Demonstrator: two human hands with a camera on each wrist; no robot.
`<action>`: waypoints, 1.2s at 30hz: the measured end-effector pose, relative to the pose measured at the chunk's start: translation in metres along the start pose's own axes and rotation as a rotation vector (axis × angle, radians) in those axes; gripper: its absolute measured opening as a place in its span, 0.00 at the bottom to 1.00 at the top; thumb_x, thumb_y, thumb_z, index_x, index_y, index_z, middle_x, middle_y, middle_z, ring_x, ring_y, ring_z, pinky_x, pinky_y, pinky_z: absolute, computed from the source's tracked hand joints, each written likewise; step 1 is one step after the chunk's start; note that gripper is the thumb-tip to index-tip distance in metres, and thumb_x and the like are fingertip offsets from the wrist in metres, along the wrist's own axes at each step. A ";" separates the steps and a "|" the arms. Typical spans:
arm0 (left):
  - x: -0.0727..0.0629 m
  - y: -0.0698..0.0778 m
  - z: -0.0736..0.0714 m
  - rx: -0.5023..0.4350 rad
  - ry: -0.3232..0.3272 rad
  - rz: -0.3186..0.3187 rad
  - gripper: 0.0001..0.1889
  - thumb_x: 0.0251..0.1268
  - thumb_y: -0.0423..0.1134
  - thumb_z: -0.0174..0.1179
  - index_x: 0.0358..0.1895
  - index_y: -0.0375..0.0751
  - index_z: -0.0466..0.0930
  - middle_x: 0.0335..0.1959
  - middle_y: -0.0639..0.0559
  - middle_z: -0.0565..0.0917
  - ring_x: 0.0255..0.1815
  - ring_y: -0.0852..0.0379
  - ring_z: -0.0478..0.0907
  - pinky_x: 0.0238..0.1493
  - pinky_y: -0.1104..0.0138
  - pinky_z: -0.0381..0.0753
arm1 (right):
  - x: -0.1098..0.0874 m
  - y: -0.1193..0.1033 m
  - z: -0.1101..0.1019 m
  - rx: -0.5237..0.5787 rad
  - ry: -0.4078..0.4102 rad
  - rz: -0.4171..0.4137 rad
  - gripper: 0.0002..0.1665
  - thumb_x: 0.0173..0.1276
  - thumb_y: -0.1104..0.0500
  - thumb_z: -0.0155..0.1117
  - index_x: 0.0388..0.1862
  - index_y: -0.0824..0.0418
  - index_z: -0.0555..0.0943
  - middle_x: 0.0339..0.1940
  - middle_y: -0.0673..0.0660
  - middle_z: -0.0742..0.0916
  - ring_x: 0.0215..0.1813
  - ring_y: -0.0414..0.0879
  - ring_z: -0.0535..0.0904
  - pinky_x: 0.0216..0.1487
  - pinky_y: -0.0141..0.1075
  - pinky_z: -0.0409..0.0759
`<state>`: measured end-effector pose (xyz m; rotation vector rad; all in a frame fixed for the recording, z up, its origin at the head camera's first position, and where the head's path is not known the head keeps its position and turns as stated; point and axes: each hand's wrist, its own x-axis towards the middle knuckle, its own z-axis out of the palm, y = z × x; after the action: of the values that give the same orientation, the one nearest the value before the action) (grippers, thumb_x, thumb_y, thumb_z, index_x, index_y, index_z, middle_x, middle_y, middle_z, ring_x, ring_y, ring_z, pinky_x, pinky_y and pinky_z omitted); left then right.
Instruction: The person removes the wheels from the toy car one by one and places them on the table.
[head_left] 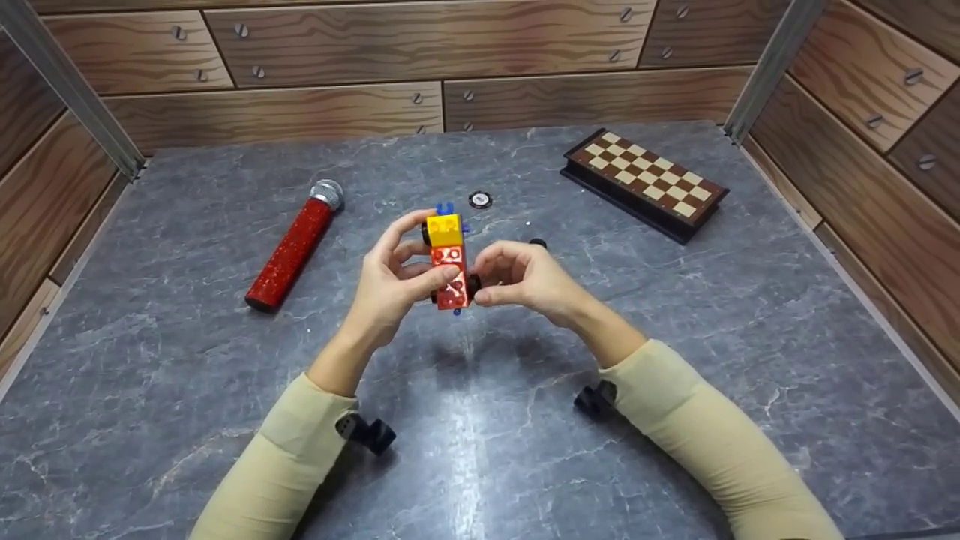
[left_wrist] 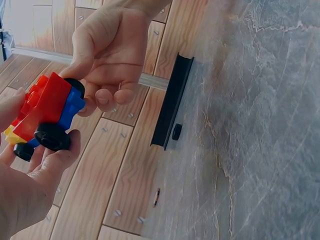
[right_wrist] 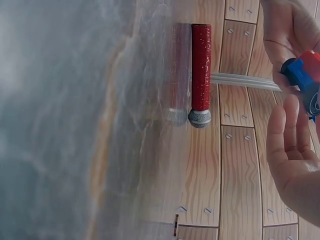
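A toy car of building bricks (head_left: pixel 448 255) is held above the table, red and yellow on top, with a blue base and black wheels. My left hand (head_left: pixel 382 281) grips it from the left, thumb across the red brick and fingers underneath. On the car's right side, near its close end, my right hand (head_left: pixel 536 285) pinches a black wheel (head_left: pixel 473 286) between thumb and fingers. The left wrist view shows that wheel (left_wrist: pixel 75 87) against the blue base, partly covered by the fingers. A loose black wheel (head_left: pixel 538 243) lies on the table beyond my right hand.
A red glittery microphone (head_left: pixel 292 251) lies at the left. A black-and-white round chip (head_left: pixel 480 199) sits beyond the car. At the back right is a folded chessboard box (head_left: pixel 649 180). Wood-patterned walls (head_left: pixel 442 45) border the grey marbled table (head_left: pixel 187 360).
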<state>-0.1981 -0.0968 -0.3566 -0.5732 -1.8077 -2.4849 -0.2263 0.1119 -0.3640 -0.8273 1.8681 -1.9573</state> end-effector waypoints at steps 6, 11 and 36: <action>0.001 -0.002 -0.002 0.032 0.020 0.031 0.34 0.50 0.27 0.68 0.62 0.45 0.67 0.41 0.34 0.77 0.36 0.37 0.81 0.36 0.55 0.82 | 0.002 0.003 0.001 0.038 0.031 0.068 0.16 0.54 0.73 0.68 0.43 0.67 0.78 0.38 0.62 0.84 0.37 0.51 0.82 0.41 0.41 0.81; 0.001 -0.003 -0.003 0.035 0.021 0.048 0.33 0.51 0.27 0.67 0.63 0.44 0.66 0.42 0.34 0.77 0.36 0.36 0.80 0.37 0.54 0.81 | 0.004 0.003 0.004 0.038 0.041 0.087 0.19 0.55 0.72 0.67 0.47 0.70 0.77 0.42 0.64 0.83 0.39 0.53 0.82 0.42 0.43 0.81; 0.001 -0.003 -0.003 0.046 -0.047 0.058 0.32 0.51 0.26 0.67 0.62 0.43 0.67 0.41 0.34 0.78 0.34 0.39 0.81 0.35 0.57 0.82 | 0.003 -0.003 0.005 -0.162 0.003 -0.020 0.14 0.52 0.73 0.69 0.35 0.72 0.74 0.28 0.60 0.82 0.29 0.46 0.77 0.32 0.33 0.78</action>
<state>-0.2009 -0.0988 -0.3596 -0.6767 -1.8311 -2.4066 -0.2254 0.1068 -0.3603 -0.8921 2.0486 -1.8382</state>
